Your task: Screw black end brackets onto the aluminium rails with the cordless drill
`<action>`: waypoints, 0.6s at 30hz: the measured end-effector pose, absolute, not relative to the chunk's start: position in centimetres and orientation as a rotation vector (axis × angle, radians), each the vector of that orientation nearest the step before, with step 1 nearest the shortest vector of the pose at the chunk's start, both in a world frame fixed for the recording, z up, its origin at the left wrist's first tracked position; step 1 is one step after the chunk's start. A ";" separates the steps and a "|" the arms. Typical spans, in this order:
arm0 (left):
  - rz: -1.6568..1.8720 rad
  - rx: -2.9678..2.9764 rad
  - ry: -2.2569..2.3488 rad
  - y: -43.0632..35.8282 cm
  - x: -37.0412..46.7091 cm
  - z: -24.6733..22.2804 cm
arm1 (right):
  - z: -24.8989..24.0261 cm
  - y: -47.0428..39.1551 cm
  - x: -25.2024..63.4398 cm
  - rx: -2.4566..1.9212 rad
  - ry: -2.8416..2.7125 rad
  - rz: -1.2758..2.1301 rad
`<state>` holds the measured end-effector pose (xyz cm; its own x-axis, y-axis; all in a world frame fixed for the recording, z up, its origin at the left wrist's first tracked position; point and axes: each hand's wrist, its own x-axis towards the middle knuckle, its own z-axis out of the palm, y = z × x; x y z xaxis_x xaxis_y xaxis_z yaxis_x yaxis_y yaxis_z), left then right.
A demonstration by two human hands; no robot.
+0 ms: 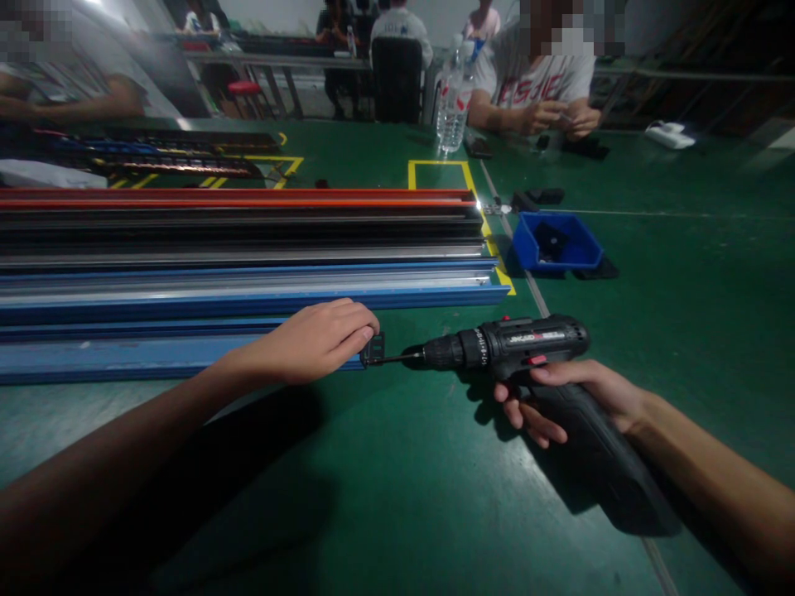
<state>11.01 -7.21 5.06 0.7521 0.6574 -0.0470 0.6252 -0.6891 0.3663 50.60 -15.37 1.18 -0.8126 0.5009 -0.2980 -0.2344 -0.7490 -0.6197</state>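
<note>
A black cordless drill [515, 343] is gripped in my right hand [559, 397], its long bit pointing left. The bit's tip meets a small black end piece [374, 349] at the right end of the nearest blue rail [124, 354]. My left hand [323, 339] lies over that rail end, with thumb and fingers pressed together on the black piece. How the tip sits in the piece is too small to tell.
Beyond lie more blue rails [403, 294], black rails and a red rail [248, 197]. A blue bin [556, 242] with black parts stands right of them. Plastic bottles [455, 99] stand farther back, near a seated person's hands. Other people sit behind.
</note>
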 end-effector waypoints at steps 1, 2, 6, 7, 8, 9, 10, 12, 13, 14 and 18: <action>0.124 2.589 0.988 -7.2 11.0 5.1 | 1.2 -15.4 50.6 -0.638 -0.816 2.529; 0.124 2.590 0.990 -7.2 11.1 5.1 | 1.1 -15.4 50.7 -0.635 -0.820 2.527; 0.113 2.602 0.999 -7.2 11.0 5.0 | 1.1 -15.4 50.7 -0.659 -0.817 2.513; 0.109 2.601 1.001 -7.2 11.0 5.0 | 1.1 -15.4 50.7 -0.671 -0.809 2.514; 0.107 2.599 1.000 -7.2 11.0 5.0 | 1.1 -15.5 50.6 -0.679 -0.801 2.515; 0.108 2.598 0.997 -7.2 11.0 4.9 | 1.1 -15.5 50.6 -0.684 -0.794 2.516; 0.110 2.597 0.993 -7.2 11.0 4.9 | 1.0 -15.5 50.6 -0.688 -0.791 2.513; 0.115 2.599 0.991 -7.2 11.0 4.9 | 1.0 -15.5 50.6 -0.695 -0.796 2.506; 0.118 2.600 0.991 -7.2 11.0 4.9 | 1.1 -15.5 50.6 -0.699 -0.803 2.503; 0.119 2.600 0.992 -7.2 10.9 4.9 | 1.1 -15.5 50.6 -0.707 -0.810 2.499; 0.116 2.597 0.995 -7.2 10.9 4.9 | 1.4 -15.5 50.4 -0.743 -0.808 2.485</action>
<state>10.93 -7.19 4.87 0.7491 0.6606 -0.0502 0.6315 -0.6890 0.3557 50.45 -15.50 1.41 -0.7681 0.5327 -0.3554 -0.2217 -0.7419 -0.6328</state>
